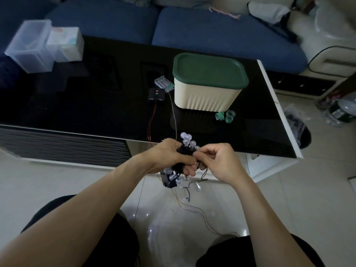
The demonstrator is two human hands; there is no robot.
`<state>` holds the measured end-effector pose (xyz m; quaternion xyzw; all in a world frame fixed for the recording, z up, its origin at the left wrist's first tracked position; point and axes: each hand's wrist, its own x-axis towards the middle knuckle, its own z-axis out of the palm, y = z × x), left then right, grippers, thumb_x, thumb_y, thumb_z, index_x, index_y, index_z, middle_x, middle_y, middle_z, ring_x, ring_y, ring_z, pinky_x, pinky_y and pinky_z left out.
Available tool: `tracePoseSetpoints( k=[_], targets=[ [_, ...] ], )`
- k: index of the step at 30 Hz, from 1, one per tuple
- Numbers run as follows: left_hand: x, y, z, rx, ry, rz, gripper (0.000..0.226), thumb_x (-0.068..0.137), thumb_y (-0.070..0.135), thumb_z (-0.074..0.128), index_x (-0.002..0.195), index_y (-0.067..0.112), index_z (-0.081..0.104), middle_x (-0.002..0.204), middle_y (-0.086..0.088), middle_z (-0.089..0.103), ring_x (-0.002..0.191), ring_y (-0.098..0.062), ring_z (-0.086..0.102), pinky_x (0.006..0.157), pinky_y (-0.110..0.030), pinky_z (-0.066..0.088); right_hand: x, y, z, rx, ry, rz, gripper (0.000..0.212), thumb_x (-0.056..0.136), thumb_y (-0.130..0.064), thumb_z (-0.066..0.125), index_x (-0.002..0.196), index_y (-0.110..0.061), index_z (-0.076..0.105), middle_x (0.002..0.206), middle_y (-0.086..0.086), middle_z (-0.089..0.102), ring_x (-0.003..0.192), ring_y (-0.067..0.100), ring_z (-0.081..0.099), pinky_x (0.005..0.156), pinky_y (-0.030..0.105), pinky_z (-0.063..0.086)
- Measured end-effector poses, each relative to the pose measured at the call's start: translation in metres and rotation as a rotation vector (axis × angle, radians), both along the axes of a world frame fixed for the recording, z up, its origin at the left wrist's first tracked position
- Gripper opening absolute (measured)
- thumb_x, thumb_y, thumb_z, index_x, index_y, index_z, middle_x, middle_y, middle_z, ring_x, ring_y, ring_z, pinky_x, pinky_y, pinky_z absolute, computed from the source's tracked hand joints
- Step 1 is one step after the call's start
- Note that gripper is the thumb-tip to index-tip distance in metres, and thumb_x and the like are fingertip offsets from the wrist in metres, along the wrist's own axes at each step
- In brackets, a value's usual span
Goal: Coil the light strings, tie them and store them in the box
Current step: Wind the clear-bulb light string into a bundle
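My left hand (169,155) grips a coiled light string (186,140) of clear round bulbs on dark wire, held just off the table's front edge. Its black battery box (169,180) hangs below my left hand. My right hand (215,158) pinches the dark wire beside the coil. Loose wire (194,207) trails down to the floor between my knees. The cream box with a green lid (209,83) stands shut on the black table (77,105). A clear battery case (163,83) and a black battery case (156,94) lie left of the box, their wires running toward my hands.
Green ties (225,116) lie in front of the box. A clear plastic container (30,46) and a white tissue box (65,43) stand at the table's far left. A blue sofa (212,29) lies behind the table. Bags (296,126) sit on the floor at the right.
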<state>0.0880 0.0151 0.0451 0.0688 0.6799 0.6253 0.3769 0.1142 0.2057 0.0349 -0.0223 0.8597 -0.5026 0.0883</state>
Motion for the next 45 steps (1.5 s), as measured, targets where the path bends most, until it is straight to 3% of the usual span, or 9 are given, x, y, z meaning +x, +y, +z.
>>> tracePoseSetpoints(
  k=[5, 13, 20, 25, 29, 31, 35, 39, 45],
  targets=[
    [-0.004, -0.001, 0.003, 0.028, -0.064, 0.042, 0.017, 0.093, 0.002, 0.058, 0.099, -0.012, 0.066, 0.084, -0.021, 0.072, 0.070, -0.023, 0.071, 0.074, -0.030, 0.059, -0.002, 0.005, 0.003, -0.045, -0.045, 0.059, 0.016, 0.091, -0.006, 0.072, 0.095, -0.022, 0.072, 0.087, -0.001, 0.076, 0.076, 0.011, 0.073, 0.073, 0.025, 0.059],
    [-0.005, 0.001, 0.009, 0.206, -0.292, 0.107, 0.031, 0.095, 0.007, 0.044, 0.106, -0.015, 0.062, 0.093, -0.024, 0.067, 0.078, -0.025, 0.068, 0.068, -0.026, 0.056, 0.001, 0.000, 0.002, 0.086, 0.205, -0.028, 0.021, 0.083, -0.011, 0.081, 0.084, -0.029, 0.070, 0.079, -0.010, 0.071, 0.073, 0.003, 0.068, 0.070, 0.018, 0.055],
    [-0.002, 0.001, 0.003, 0.312, -0.192, 0.177, 0.031, 0.087, 0.029, 0.067, 0.091, -0.002, 0.072, 0.077, -0.013, 0.070, 0.069, -0.021, 0.064, 0.071, -0.028, 0.050, 0.001, -0.006, -0.002, 0.083, 0.292, -0.116, 0.008, 0.088, -0.011, 0.076, 0.093, -0.017, 0.078, 0.074, -0.017, 0.068, 0.072, -0.006, 0.065, 0.063, 0.010, 0.049],
    [-0.005, -0.007, 0.001, 0.245, -0.108, 0.200, 0.028, 0.089, 0.032, 0.064, 0.076, 0.007, 0.068, 0.058, -0.011, 0.051, 0.046, -0.016, 0.037, 0.041, -0.019, 0.027, 0.007, -0.018, -0.008, 0.178, 0.463, 0.012, 0.020, 0.094, -0.007, 0.068, 0.111, -0.012, 0.077, 0.083, 0.001, 0.072, 0.074, 0.011, 0.066, 0.062, 0.021, 0.051],
    [-0.009, -0.007, 0.006, 0.325, -0.174, 0.320, 0.026, 0.097, 0.026, 0.057, 0.079, 0.007, 0.064, 0.062, -0.009, 0.054, 0.053, -0.016, 0.045, 0.061, -0.024, 0.040, 0.009, -0.023, -0.011, 0.187, 0.414, 0.118, 0.033, 0.102, -0.008, 0.055, 0.133, -0.011, 0.064, 0.091, -0.004, 0.061, 0.077, 0.003, 0.058, 0.068, 0.013, 0.043],
    [-0.009, -0.003, 0.009, 0.409, -0.262, 0.423, 0.025, 0.101, 0.021, 0.048, 0.082, 0.009, 0.057, 0.068, -0.008, 0.062, 0.054, -0.016, 0.054, 0.059, -0.022, 0.049, 0.008, -0.026, -0.011, 0.213, 0.388, 0.120, 0.038, 0.102, -0.008, 0.052, 0.140, -0.013, 0.058, 0.085, -0.007, 0.053, 0.073, 0.002, 0.053, 0.065, 0.011, 0.037],
    [-0.011, 0.001, 0.011, 0.544, -0.309, 0.607, 0.027, 0.105, 0.025, 0.040, 0.085, 0.009, 0.051, 0.084, -0.016, 0.072, 0.067, -0.020, 0.068, 0.060, -0.023, 0.054, 0.001, -0.020, -0.006, 0.082, 0.405, -0.038, 0.027, 0.100, -0.012, 0.061, 0.125, -0.013, 0.070, 0.083, -0.005, 0.064, 0.072, 0.008, 0.061, 0.059, 0.016, 0.046],
    [-0.016, -0.004, 0.014, 0.617, -0.275, 0.718, 0.034, 0.106, 0.032, 0.038, 0.083, 0.011, 0.050, 0.093, -0.018, 0.074, 0.075, -0.021, 0.072, 0.067, -0.023, 0.056, -0.002, -0.012, -0.003, 0.024, 0.396, -0.161, 0.012, 0.096, -0.015, 0.066, 0.095, -0.010, 0.077, 0.084, 0.001, 0.071, 0.070, 0.017, 0.064, 0.063, 0.035, 0.052],
    [-0.011, -0.006, 0.018, 0.624, -0.314, 0.682, 0.017, 0.101, 0.018, 0.046, 0.094, 0.006, 0.054, 0.109, -0.021, 0.071, 0.094, -0.025, 0.072, 0.091, -0.029, 0.050, 0.003, -0.018, -0.003, 0.060, 0.212, 0.001, 0.011, 0.093, -0.012, 0.069, 0.103, -0.012, 0.076, 0.085, -0.010, 0.068, 0.069, 0.001, 0.062, 0.061, 0.012, 0.046]
  ],
)
